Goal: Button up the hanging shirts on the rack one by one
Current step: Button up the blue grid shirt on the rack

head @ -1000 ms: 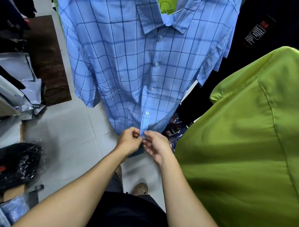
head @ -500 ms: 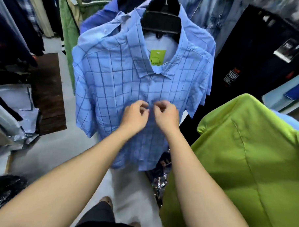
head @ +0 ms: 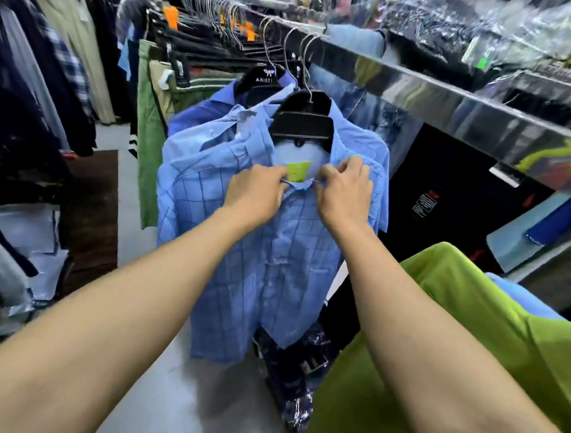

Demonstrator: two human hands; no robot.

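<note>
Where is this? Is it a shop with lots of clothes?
Most likely a clothing shop or its stockroom. A long metal rail is crowded with hangers, a blue checked shirt carries a green tag in its collar, and plastic-wrapped clothes sit stacked above.

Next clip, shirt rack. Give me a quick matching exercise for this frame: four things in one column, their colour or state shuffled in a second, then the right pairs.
Things
1. checked shirt
2. hanger
3. neck tag
4. left hand

Colour or state
A. black
B. yellow-green
C. pinching the collar
D. light blue

Pairs: 1-D, 2-A, 3-B, 4-C
</note>
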